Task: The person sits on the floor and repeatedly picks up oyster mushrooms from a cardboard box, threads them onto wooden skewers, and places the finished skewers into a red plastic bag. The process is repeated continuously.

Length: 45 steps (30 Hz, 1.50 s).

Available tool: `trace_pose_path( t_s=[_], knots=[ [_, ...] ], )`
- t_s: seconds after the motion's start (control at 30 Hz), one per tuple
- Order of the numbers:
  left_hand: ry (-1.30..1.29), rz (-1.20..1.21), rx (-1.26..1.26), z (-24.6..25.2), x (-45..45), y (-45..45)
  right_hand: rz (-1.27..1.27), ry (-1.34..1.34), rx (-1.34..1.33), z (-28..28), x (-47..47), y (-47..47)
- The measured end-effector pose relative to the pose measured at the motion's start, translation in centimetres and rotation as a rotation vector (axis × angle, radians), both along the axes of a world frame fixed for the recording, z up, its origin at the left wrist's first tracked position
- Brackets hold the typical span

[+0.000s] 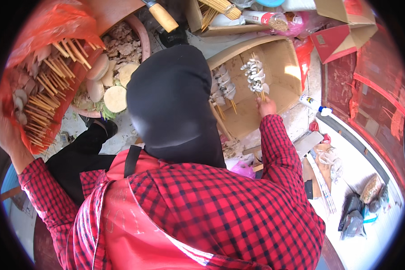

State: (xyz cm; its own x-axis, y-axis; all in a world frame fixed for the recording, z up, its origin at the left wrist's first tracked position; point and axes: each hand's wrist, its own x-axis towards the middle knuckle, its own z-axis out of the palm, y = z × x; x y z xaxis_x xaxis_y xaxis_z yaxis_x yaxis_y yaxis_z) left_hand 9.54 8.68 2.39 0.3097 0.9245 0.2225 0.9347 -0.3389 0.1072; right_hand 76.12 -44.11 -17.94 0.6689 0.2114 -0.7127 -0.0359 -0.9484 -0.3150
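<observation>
In my right hand (266,106) are several wooden skewers threaded with grey-white folded food slices (255,75), held by their lower ends over an open cardboard box (280,82). More skewers of the same food (224,84) lean at the box's left side, tips of their sticks pointing down. At the far left, my left hand (7,130) grips the outer side of a red plastic bag (62,25). The bag is packed with skewered food, and many bare stick ends (44,108) stick out to the right. The fingertips of my left hand are partly hidden.
A pink tub (143,33) of food scraps and round pale slices (115,99) stands by my left leg. A wooden-handled tool (163,17) juts over it. Behind the open box, another carton (236,31) holds bundled skewers (226,8). A white bottle (312,103) lies at right.
</observation>
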Motion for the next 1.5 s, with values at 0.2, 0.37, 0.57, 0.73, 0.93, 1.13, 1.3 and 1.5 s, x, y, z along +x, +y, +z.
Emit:
trace_pose_path(
  t_s=[0.2,0.37,0.57,0.73,0.93,1.13,1.3,1.5],
  knots=[
    [-0.575,0.124,-0.11,-0.7,6.1,-0.8,-0.171,0.101,0.33,8.9,-4.8,2.7],
    [-0.447,0.147,0.024,0.7,7.5,-1.8,-0.042,0.161,0.556,15.3,-9.6,8.0],
    [-0.907,0.224,-0.293,5.8,15.5,-5.7,0.23,0.165,0.853,22.1,-15.1,13.3],
    [-0.933,0.109,0.019,2.8,10.9,-4.4,0.444,0.258,0.726,26.7,-21.8,23.6],
    [-0.873,0.135,-0.063,4.0,10.4,-4.0,0.699,0.293,0.632,26.4,-28.6,30.4],
    [-0.946,0.13,-0.089,5.6,10.5,-3.9,0.814,0.152,0.63,23.3,-32.2,33.5],
    [-1.176,0.083,-0.386,11.4,10.3,-6.1,0.946,-0.022,0.746,20.9,-31.9,34.1],
    [-1.117,0.024,-0.044,9.0,10.4,-4.7,1.004,-0.072,0.774,21.1,-33.8,35.2]
  ],
)
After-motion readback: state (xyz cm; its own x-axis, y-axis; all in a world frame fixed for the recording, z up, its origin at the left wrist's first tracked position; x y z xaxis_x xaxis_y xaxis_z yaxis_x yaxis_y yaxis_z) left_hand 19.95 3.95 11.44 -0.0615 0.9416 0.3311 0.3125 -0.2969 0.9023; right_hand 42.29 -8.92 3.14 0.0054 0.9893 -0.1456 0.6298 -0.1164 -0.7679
